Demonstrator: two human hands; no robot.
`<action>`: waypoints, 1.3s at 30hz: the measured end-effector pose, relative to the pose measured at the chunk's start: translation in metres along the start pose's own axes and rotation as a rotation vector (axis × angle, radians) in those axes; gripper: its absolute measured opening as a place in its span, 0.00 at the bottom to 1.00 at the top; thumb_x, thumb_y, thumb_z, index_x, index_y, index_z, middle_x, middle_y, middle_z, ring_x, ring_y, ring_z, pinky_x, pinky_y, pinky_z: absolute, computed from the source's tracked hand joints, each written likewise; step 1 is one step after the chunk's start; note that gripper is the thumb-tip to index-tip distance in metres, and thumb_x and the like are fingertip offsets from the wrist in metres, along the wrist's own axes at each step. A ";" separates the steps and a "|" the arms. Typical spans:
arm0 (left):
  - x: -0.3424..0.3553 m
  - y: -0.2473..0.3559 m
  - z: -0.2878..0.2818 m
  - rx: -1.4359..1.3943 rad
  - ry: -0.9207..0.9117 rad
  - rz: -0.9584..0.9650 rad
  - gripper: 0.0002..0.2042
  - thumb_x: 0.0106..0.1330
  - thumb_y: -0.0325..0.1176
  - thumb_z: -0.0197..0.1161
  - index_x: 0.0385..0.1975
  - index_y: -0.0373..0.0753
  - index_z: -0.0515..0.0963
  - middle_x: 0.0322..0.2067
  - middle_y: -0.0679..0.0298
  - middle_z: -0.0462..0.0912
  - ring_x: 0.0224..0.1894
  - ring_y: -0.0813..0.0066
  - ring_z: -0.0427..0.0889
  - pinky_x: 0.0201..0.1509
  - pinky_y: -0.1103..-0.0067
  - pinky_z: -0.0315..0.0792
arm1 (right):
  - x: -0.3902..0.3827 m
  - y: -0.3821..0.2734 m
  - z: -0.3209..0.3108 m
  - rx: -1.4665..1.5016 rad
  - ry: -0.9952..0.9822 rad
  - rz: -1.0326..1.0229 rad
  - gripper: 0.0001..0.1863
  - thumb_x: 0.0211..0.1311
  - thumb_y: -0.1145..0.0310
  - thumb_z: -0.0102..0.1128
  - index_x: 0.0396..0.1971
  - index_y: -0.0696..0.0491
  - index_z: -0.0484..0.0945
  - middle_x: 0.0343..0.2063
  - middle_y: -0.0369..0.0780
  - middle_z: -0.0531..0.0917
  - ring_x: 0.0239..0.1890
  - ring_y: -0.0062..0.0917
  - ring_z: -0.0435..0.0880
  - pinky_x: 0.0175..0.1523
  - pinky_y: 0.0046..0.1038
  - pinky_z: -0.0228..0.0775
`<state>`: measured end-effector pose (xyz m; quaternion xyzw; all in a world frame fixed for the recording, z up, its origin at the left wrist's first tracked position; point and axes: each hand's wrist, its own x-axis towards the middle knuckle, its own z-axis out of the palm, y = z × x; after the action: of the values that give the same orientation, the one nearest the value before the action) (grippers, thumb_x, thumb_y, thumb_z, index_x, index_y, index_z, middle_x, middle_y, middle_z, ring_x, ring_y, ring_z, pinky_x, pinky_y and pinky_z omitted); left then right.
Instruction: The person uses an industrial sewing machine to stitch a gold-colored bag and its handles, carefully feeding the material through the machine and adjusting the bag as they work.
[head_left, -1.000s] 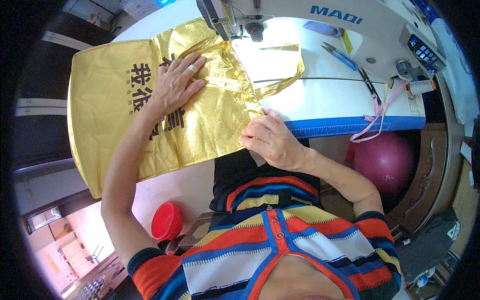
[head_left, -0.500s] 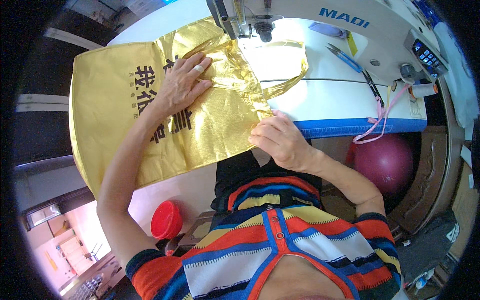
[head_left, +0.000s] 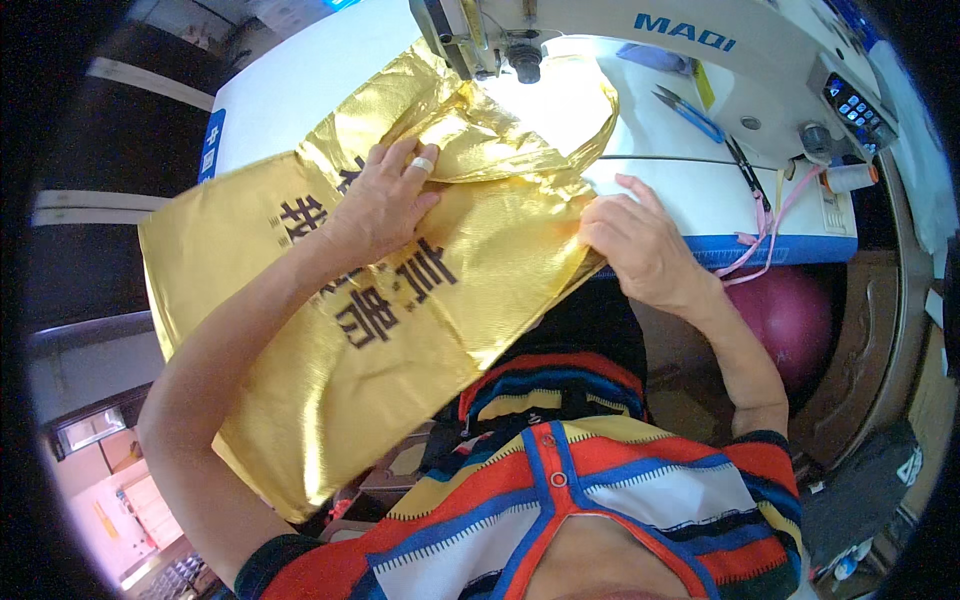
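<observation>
Head view: gold bag (head_left: 480, 290) is part on the white table (head_left: 265, 120), part past its near edge, w/ its far end by the sewing machine (head_left: 760, 70). L hand (head_left: 385, 205) lies flat on it, not grabbing. R hand (head_left: 640, 245) pinches the bag's R edge. Pink ribbon (head_left: 768, 238) & thread spool (head_left: 850, 178) are R of that.

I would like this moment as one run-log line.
left hand: resting on gold tote bag | right hand: gripping bag's right edge | sewing machine: at bag's far end
</observation>
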<state>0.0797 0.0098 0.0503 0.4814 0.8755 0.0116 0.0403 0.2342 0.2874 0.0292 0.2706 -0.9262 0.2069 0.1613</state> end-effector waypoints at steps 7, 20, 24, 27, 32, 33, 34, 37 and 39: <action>-0.002 0.013 0.001 -0.103 0.001 -0.023 0.25 0.66 0.42 0.56 0.56 0.30 0.66 0.51 0.47 0.65 0.56 0.49 0.65 0.58 0.63 0.66 | 0.013 0.011 -0.041 0.272 -0.240 0.192 0.10 0.52 0.80 0.47 0.36 0.56 0.72 0.36 0.43 0.75 0.40 0.39 0.76 0.61 0.44 0.58; 0.037 -0.013 -0.004 -0.326 0.038 -0.393 0.17 0.64 0.33 0.54 0.52 0.37 0.70 0.36 0.53 0.77 0.37 0.58 0.80 0.36 0.70 0.76 | 0.090 0.023 0.047 -0.267 0.036 0.334 0.17 0.56 0.75 0.51 0.46 0.61 0.71 0.33 0.43 0.73 0.37 0.32 0.71 0.42 0.34 0.64; 0.050 -0.025 0.008 -0.041 0.261 -0.253 0.18 0.61 0.32 0.53 0.53 0.44 0.70 0.45 0.56 0.76 0.51 0.53 0.73 0.51 0.64 0.68 | 0.088 0.013 0.060 -0.436 0.151 0.197 0.14 0.58 0.75 0.50 0.44 0.53 0.75 0.29 0.38 0.70 0.35 0.26 0.69 0.41 0.29 0.59; 0.065 -0.033 0.015 0.140 0.376 -0.182 0.22 0.56 0.30 0.53 0.54 0.44 0.69 0.54 0.56 0.68 0.60 0.56 0.63 0.59 0.59 0.61 | 0.087 0.016 0.062 -0.436 0.165 0.148 0.13 0.58 0.73 0.51 0.43 0.50 0.77 0.29 0.36 0.70 0.34 0.25 0.68 0.41 0.28 0.59; 0.084 -0.052 0.016 0.297 0.286 -0.052 0.29 0.50 0.32 0.56 0.58 0.44 0.66 0.60 0.59 0.62 0.67 0.58 0.54 0.62 0.51 0.59 | 0.085 0.024 0.065 -0.465 0.177 0.088 0.12 0.60 0.72 0.50 0.42 0.46 0.78 0.28 0.34 0.70 0.33 0.22 0.69 0.39 0.27 0.61; 0.087 -0.052 0.011 0.293 0.201 -0.067 0.29 0.51 0.34 0.56 0.58 0.44 0.66 0.61 0.60 0.62 0.68 0.59 0.52 0.62 0.49 0.61 | 0.084 0.024 0.064 -0.425 0.168 0.116 0.12 0.60 0.73 0.50 0.42 0.46 0.78 0.28 0.33 0.70 0.32 0.21 0.71 0.37 0.25 0.62; 0.090 -0.053 0.009 0.288 0.116 -0.082 0.29 0.51 0.35 0.56 0.58 0.44 0.66 0.62 0.62 0.62 0.69 0.59 0.51 0.61 0.48 0.62 | 0.084 0.025 0.063 -0.385 0.160 0.144 0.13 0.60 0.73 0.50 0.43 0.46 0.78 0.28 0.33 0.70 0.31 0.20 0.72 0.35 0.24 0.63; 0.094 -0.068 0.007 0.143 0.046 -0.097 0.28 0.51 0.38 0.56 0.57 0.45 0.67 0.61 0.63 0.64 0.68 0.59 0.53 0.55 0.46 0.68 | 0.084 0.028 0.065 -0.363 0.226 0.140 0.14 0.59 0.74 0.51 0.44 0.46 0.78 0.28 0.33 0.71 0.27 0.19 0.74 0.31 0.24 0.68; 0.096 -0.070 0.007 0.163 0.035 -0.096 0.27 0.52 0.38 0.56 0.57 0.44 0.67 0.61 0.63 0.66 0.67 0.60 0.54 0.54 0.46 0.69 | 0.083 0.034 0.064 -0.359 0.205 0.132 0.15 0.59 0.75 0.51 0.44 0.46 0.78 0.28 0.33 0.71 0.26 0.20 0.75 0.31 0.24 0.70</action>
<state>-0.0299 0.0535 0.0333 0.4405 0.8961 -0.0529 -0.0139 0.1364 0.2470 -0.0012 0.1538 -0.9428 0.0751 0.2862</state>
